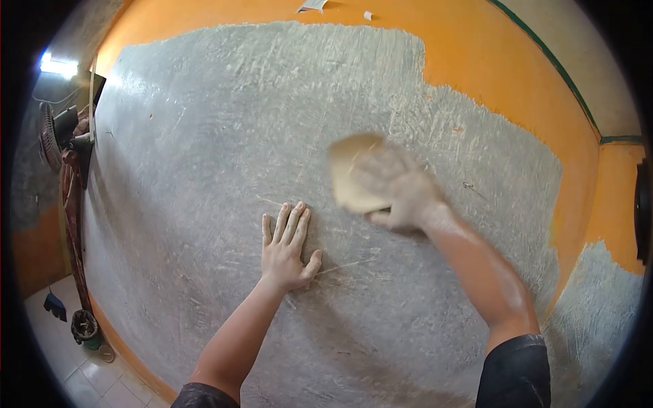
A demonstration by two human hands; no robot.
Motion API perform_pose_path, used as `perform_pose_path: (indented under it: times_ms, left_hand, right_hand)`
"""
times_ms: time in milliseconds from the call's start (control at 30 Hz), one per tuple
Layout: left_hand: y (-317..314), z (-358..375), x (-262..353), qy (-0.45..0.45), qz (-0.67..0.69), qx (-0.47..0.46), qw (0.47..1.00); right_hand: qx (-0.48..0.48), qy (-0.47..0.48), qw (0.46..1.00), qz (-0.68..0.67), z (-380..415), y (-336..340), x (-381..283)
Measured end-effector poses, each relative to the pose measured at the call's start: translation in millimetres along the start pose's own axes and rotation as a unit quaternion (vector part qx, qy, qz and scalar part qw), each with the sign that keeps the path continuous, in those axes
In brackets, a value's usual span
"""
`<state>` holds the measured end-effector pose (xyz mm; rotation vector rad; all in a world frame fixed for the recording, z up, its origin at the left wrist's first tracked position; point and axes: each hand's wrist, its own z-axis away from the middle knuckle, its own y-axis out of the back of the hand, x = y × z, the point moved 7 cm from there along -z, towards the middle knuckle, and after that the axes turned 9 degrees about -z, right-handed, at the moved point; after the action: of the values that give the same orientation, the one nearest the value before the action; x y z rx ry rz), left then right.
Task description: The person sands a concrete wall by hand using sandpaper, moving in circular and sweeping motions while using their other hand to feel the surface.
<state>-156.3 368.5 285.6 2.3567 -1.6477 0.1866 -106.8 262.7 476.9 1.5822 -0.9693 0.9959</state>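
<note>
My left hand [287,246] lies flat on the grey scraped patch of wall [204,156], fingers spread and pointing up, holding nothing. My right hand [398,190], blurred by motion, presses a tan sanding pad [350,170] against the same grey surface, a little up and to the right of the left hand. The pad shows only partly past my fingers. Both forearms are bare and dusty, with dark sleeves at the bottom edge.
Orange paint [490,54] remains along the top and right of the wall. A green line [558,68] runs along the upper right. A fan [51,136] and hanging items stand at the left. A tiled floor [75,367] with a small bucket [85,325] lies at lower left.
</note>
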Motion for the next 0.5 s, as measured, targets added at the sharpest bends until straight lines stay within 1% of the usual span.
perform_pose_path:
  times_ms: [33,67,100,133,233,267,300,333,367,400,433,467,500]
  left_hand:
    - [-0.1,-0.1,0.1,0.001,-0.001,-0.001,1.000]
    - [-0.8,0.4,0.2,0.002,-0.001,-0.005,1.000]
    - [-1.9,0.6,0.0,0.002,-0.010,-0.007,1.000]
    - [-2.2,0.8,0.1,0.001,-0.009,-0.005,1.000]
    - [-2.1,2.6,0.0,-0.001,-0.007,-0.008,1.000]
    - [-2.2,2.7,-0.5,-0.002,-0.006,-0.009,1.000]
    - [-1.9,1.2,-1.9,0.000,-0.005,-0.009,1.000]
    - [-1.1,0.7,-2.4,-0.002,-0.005,-0.005,1.000]
    - [-0.6,2.3,-2.4,-0.006,-0.003,-0.005,1.000]
    - [-0.1,2.1,-2.9,-0.008,-0.002,-0.001,1.000]
    - [-0.6,2.6,-3.2,-0.006,-0.005,-0.004,1.000]
    - [-1.4,3.1,-3.7,-0.001,-0.009,-0.006,1.000]
    - [-2.2,3.1,-4.1,0.002,-0.012,-0.010,1.000]
  right_hand:
    - [0.033,-0.142,0.989,-0.003,2.6,16.9,28.2]
    - [0.101,-0.215,0.970,-0.050,-1.2,20.8,58.9]
    - [0.166,-0.287,0.938,-0.097,-5.2,16.3,95.0]
    - [0.228,-0.356,0.895,-0.144,-1.2,13.6,116.5]
    - [0.071,-0.307,0.949,-0.026,-14.6,35.5,44.9]
    - [0.063,-0.200,0.977,-0.035,-18.3,29.3,24.6]
    - [0.056,-0.089,0.994,-0.040,-21.6,19.4,5.9]
    - [0.046,0.023,0.998,-0.045,-24.1,7.2,-9.2]
    - [0.116,-0.025,0.992,-0.045,-28.4,0.9,16.2]
    - [0.156,-0.141,0.975,-0.073,-26.8,9.8,53.6]
    - [0.195,-0.252,0.943,-0.098,-21.6,20.7,90.0]
    - [0.229,-0.360,0.896,-0.122,-10.3,28.7,113.8]
    - [0.220,-0.355,0.901,-0.119,-10.9,37.1,103.8]
